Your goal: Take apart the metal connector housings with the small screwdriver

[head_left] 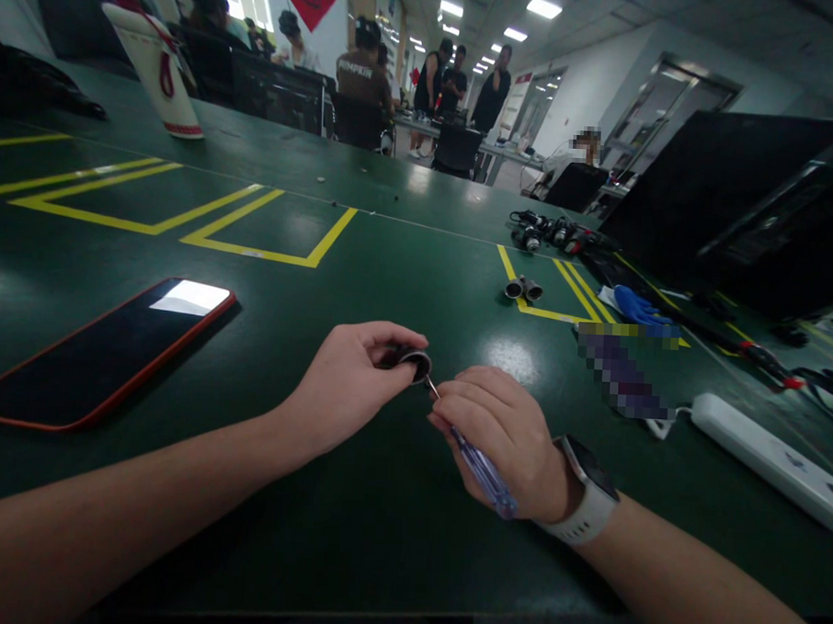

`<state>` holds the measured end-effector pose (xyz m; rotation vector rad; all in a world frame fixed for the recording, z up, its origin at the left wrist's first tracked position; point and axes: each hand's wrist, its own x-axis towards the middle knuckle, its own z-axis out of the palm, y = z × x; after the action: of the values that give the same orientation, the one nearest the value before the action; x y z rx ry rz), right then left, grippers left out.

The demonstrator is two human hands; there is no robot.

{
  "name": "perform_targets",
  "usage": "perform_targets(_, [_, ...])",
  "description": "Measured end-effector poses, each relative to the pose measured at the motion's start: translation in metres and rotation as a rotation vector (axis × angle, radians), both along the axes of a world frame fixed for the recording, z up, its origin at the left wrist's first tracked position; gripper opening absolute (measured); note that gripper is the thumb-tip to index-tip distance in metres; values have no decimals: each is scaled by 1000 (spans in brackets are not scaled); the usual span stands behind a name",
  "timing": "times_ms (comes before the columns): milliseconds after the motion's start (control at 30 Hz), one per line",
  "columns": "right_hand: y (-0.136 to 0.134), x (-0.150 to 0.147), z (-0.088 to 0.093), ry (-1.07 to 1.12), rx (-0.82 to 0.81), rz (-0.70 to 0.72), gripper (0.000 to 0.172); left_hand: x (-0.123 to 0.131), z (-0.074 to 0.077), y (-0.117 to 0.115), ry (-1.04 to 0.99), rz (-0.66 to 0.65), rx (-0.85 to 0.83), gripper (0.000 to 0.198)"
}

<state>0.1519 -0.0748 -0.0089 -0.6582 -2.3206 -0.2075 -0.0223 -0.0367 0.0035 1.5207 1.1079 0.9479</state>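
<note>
My left hand (350, 383) is closed round a small black round part with a silver rim (414, 362), held just above the green table (390, 283). My right hand (504, 440), with a white watch on its wrist, grips a small screwdriver with a clear blue handle (482, 471). The thin metal tip of the screwdriver touches the rim of the round part. Both forearms reach in from the bottom edge.
A red-cased phone (104, 354) lies screen up at the left. Two small cylinders (523, 288) sit on yellow tape ahead, more black parts (548, 231) beyond. A white power strip (769, 452), blue glove (634, 306), cables and dark monitors (732, 197) fill the right. A paper cup (158, 66) stands far left; people stand behind.
</note>
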Motion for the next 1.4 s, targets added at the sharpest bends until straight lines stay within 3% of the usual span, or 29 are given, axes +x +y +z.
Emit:
perform_targets(100, [-1, 0, 2, 33, -23, 20, 9, 0, 1, 1, 9, -1, 1, 26])
perform_targets(200, [-4, 1, 7, 198, -100, 41, 10, -1, 0, 3, 5, 6, 4, 25])
perform_targets(333, [-8, 4, 8, 434, -264, -19, 11, -2, -2, 6, 23, 7, 2, 24])
perform_targets(433, [-8, 4, 5, 485, -325, -46, 10, -2, 0, 5, 20, 5, -14, 25])
perform_targets(567, [-5, 2, 5, 369, -330, -27, 8, 0, 1, 4, 16, 14, -17, 24])
perform_targets(767, [-1, 0, 2, 158, -210, 20, 9, -1, -4, 6, -2, 20, -1, 24])
perform_targets(933, [0, -1, 0, 66, -78, 13, 9, -1, -4, 5, -6, 16, 2, 24])
perform_targets(1100, [-2, -2, 2, 31, -61, 6, 8, 0, -4, 6, -20, 15, 6, 21])
perform_targets(1233, [-6, 2, 5, 259, -200, 26, 9, -1, -6, 8, 3, 14, -9, 21])
perform_targets(1400, [5, 10, 3, 581, -505, -211, 8, -4, -2, 13, -9, 76, -113, 27])
